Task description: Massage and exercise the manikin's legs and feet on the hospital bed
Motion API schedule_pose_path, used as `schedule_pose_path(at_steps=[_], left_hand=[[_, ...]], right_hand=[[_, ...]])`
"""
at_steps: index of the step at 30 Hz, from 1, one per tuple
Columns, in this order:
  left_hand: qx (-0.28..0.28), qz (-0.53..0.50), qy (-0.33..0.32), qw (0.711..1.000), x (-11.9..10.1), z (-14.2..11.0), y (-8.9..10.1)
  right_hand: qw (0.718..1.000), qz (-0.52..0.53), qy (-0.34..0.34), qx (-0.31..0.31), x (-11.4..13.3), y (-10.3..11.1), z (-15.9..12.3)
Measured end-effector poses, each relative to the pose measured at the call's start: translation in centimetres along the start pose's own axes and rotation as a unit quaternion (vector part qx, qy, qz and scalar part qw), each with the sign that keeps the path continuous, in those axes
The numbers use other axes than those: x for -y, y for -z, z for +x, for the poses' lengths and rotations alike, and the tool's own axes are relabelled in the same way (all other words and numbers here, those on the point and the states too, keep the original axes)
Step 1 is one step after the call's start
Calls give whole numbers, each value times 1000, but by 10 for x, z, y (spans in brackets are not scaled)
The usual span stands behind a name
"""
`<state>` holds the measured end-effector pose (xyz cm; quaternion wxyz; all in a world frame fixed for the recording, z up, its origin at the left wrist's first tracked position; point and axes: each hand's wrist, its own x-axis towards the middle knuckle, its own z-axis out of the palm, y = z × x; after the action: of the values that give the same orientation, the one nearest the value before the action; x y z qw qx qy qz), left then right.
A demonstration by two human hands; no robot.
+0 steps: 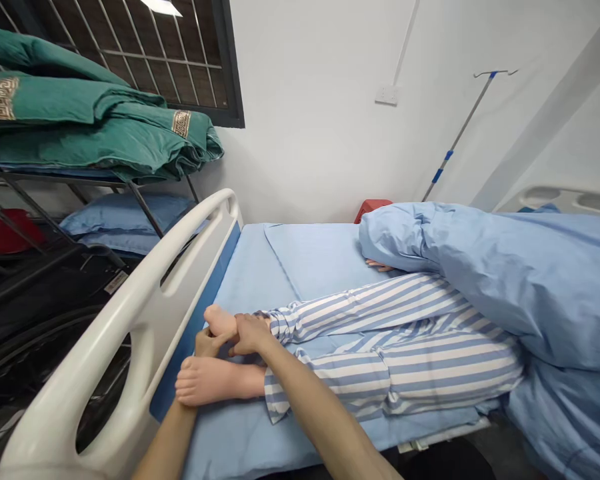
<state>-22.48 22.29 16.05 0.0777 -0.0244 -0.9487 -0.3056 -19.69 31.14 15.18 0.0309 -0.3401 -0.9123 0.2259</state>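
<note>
Blue bedsheet [253, 287]; left hand [210, 343] and right hand [250, 335] grip a bare foot [220, 320] (fingers curled).

No legible text, brand or number was found in the view. Two gold patches were recorded on the folded green blanket [80, 127]: the left patch [3, 98] and the right patch [181, 123] each bear a Greek-key-style pattern, and no characters could be resolved on either. A small pale sticker [116, 282] was observed on the black wheelchair [45, 293], but its print was too small to be read.
</note>
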Motion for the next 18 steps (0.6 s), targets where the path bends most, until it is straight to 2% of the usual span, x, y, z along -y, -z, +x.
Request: schedule_pose_path(at_steps=[4,8,15,18], left_hand=[[-27,-9,24,999,3,4,-14],[-54,-2,25,998,4,6,-19],[-77,-24,-9,997,2,-2,-8],[-60,-41,-39,997,4,-8,0]], right_hand=[[1000,3,2,0,-2,-3,3],[1000,-6,-2,-2,-3,-5,5],[1000,2,3,-22,-3,-7,3],[999,15,-2,-32,1,-2,-1]])
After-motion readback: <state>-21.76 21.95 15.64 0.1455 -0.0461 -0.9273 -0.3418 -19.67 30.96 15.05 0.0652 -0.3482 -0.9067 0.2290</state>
